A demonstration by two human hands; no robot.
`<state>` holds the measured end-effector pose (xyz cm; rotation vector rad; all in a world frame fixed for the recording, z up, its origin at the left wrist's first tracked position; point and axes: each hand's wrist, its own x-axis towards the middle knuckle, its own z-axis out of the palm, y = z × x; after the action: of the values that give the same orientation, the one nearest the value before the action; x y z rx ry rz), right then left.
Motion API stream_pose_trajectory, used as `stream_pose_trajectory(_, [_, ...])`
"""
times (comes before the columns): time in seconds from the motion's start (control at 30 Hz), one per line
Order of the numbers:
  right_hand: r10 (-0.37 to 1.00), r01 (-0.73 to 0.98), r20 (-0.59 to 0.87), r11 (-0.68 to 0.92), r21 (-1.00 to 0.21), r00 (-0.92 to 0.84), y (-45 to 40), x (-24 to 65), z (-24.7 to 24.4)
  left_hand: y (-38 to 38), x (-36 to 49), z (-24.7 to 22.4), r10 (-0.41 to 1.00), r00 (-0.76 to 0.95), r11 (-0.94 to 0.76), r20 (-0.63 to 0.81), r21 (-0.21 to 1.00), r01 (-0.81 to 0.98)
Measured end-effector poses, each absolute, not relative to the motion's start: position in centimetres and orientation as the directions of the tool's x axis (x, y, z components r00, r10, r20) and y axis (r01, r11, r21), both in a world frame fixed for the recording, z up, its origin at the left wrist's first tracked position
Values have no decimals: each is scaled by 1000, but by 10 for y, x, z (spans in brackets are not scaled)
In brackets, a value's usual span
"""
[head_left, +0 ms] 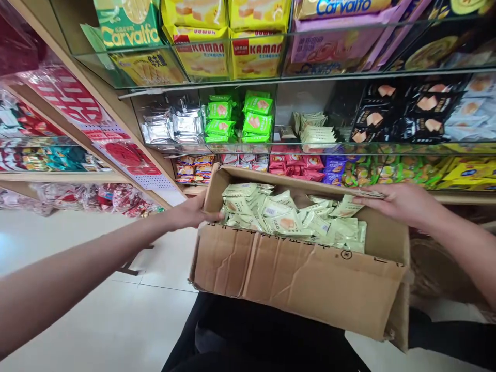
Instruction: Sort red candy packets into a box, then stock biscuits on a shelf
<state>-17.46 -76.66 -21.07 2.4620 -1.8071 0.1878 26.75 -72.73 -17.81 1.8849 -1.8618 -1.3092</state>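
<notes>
A long cardboard box (302, 284) is tilted toward me above my legs, its top uncovered. Inside lie many pale green snack packets (284, 222), heaped mostly toward the left and middle. My left hand (196, 212) grips the box's left end, with the thumb over the rim and the other fingers partly hidden outside. At the far right rim, my right hand (395, 201) is closed on the box edge, and its fingers point left. One packet (346, 206) leans close to the right fingertips; whether they touch it I cannot tell.
Matching pale packets (318, 135) stand in a glass shelf compartment ahead, between green packets (258, 116) and black packets (399, 111). A glass shelf edge (279, 80) crosses above. Wooden shelving (112, 119) is on the left, over a tiled floor (155, 305).
</notes>
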Motion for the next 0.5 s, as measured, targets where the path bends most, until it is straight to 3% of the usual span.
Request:
stream_pose_trajectory(0.17, [-929,-962,253,-270,32,269,-755,-166,-203,-721,259,-194,-886,-176,-257,-429,769,-585])
stream_pose_trajectory(0.3, [-826,-916,458,-397,-59,328,-712,-147,-197,-726,262,-192,-879,-170,-291,-445,784,-548])
stream_pose_trajectory(0.4, [-887,-791,322,-446,-418,330,-665,-138,-192,-735,256,-191,-878,-144,-311,-457,773,-552])
stream_pose_trajectory(0.5, [-915,-591,-71,-196,-782,398,-620,-140,-180,-742,245,-189,-903,-72,-310,-424,757,-575])
